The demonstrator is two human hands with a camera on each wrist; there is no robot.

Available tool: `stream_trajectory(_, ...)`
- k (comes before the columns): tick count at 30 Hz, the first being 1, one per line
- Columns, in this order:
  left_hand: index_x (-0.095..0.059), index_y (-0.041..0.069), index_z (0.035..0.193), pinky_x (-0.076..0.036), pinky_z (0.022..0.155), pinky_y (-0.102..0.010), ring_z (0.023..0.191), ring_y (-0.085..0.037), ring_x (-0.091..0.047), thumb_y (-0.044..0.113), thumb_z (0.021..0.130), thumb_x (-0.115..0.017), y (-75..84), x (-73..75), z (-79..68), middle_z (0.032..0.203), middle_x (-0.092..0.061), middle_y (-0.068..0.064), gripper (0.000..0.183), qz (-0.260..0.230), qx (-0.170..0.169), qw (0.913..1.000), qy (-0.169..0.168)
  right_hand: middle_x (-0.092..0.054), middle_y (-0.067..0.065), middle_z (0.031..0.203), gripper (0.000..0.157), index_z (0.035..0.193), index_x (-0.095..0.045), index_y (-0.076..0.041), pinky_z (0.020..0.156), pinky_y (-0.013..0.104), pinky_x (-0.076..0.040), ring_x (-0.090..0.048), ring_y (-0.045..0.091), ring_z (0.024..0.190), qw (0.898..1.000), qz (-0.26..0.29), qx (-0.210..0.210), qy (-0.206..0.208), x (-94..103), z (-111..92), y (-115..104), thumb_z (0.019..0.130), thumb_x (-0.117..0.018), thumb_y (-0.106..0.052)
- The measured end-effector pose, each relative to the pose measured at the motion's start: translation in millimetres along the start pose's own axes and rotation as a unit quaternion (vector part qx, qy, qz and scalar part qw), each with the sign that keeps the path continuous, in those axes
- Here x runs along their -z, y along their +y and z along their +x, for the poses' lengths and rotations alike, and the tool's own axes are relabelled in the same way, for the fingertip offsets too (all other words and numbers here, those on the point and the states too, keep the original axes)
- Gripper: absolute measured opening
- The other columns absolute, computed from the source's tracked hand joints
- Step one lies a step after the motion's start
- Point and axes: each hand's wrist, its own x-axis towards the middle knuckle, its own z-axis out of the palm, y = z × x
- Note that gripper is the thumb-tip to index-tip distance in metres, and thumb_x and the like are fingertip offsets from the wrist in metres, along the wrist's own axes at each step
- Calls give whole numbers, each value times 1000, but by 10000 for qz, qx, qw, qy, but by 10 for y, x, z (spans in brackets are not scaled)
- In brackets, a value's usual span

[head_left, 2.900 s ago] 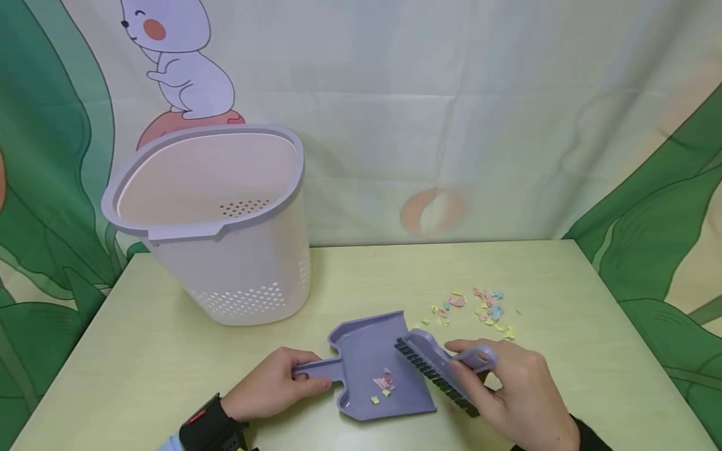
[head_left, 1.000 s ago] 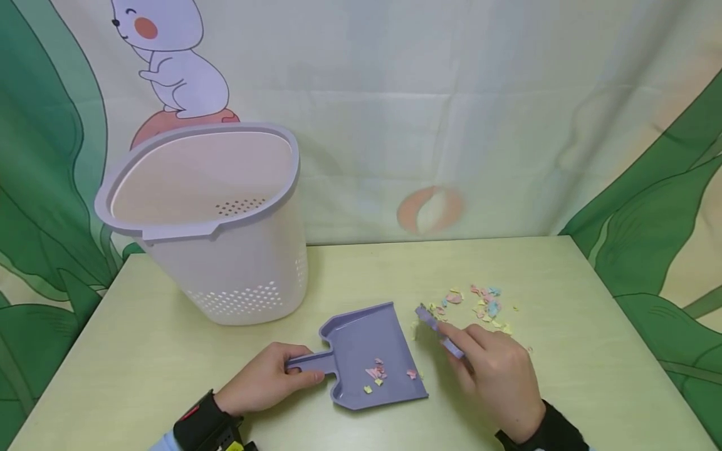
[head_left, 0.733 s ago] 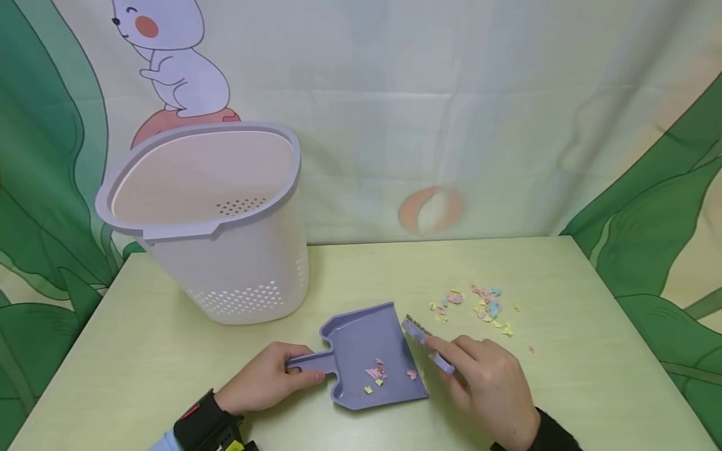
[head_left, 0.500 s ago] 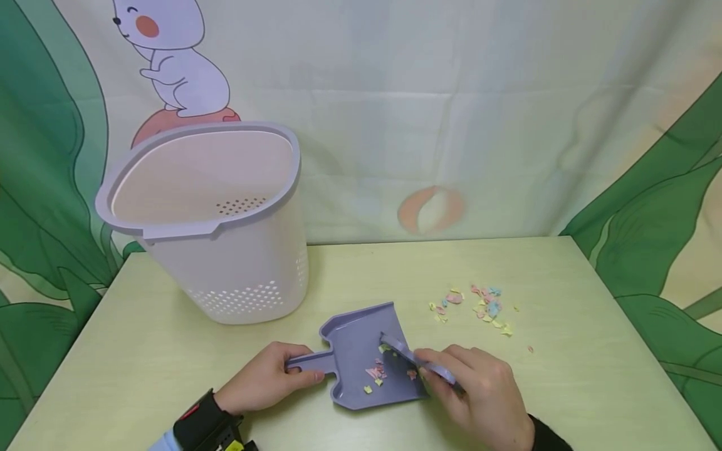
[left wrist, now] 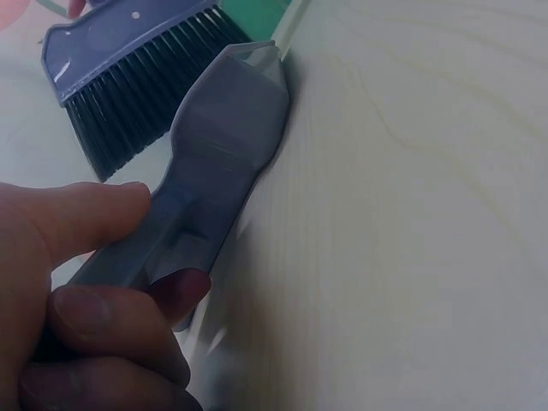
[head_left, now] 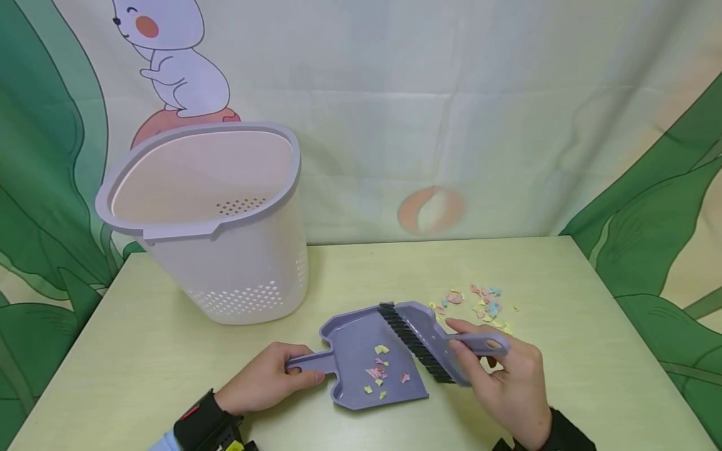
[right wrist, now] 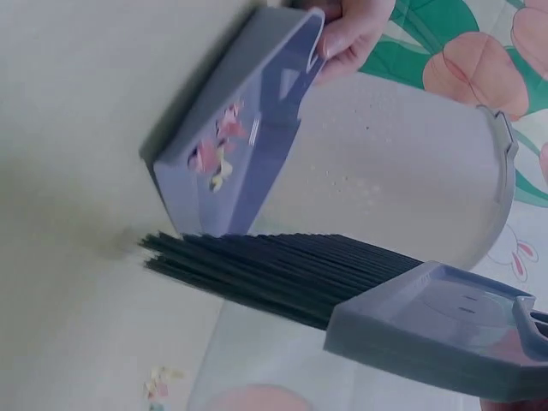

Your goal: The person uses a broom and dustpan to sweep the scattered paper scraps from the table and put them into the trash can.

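Observation:
My left hand (head_left: 272, 379) grips the handle of a purple dustpan (head_left: 355, 338) that lies on the table. Several pink and yellow paper scraps (head_left: 376, 372) are in the pan. With thumb and fingers my right hand (head_left: 504, 382) holds the handle of a purple hand brush (head_left: 431, 338) with dark bristles. In the head view the brush is tilted over the pan's right edge. The right wrist view shows its bristles (right wrist: 282, 265) off the table, close to the pan's lip. More coloured scraps (head_left: 489, 305) lie on the table behind the brush.
A tall pale basket (head_left: 237, 263) with a purple rim stands at the table's back left, behind the dustpan. The light wooden table (head_left: 592, 351) ends at a printed curtain (head_left: 361, 125) along the back.
My right hand swept the brush leftward into the dustpan, then lifted and tilted it back to the right. More yellow scraps are now in the pan. The left hand has stayed still lately.

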Motion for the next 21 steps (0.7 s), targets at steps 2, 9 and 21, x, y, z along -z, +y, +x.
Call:
stream_trajectory(2,-68,17,87,-22,51,-21,52,-2,-30,38,93,-78,-3,4,2,62,-35,9,24,26,23,10000,0,-77,3,85,21,111,-79,-5,52,13,-33,-49,-3,59,9999,-136,72,54,18,12,19,92,-79,-12)
stream_trajectory(9,-68,16,87,-22,51,-22,52,-2,-31,38,92,-78,-5,2,5,62,-35,9,24,43,-1,10000,4,-74,1,82,32,115,-78,-7,56,18,-41,-54,4,61,9935,-963,592,-141,28,23,55,104,-64,-34)
stream_trajectory(21,-68,13,89,-22,50,-22,52,-3,-31,34,92,-79,16,0,-4,63,-36,8,24,-159,80,9998,-65,-67,-14,78,27,114,-79,-16,55,8,-36,-48,-6,60,9940,-685,112,-849,-106,-126,-43,88,-82,-13)
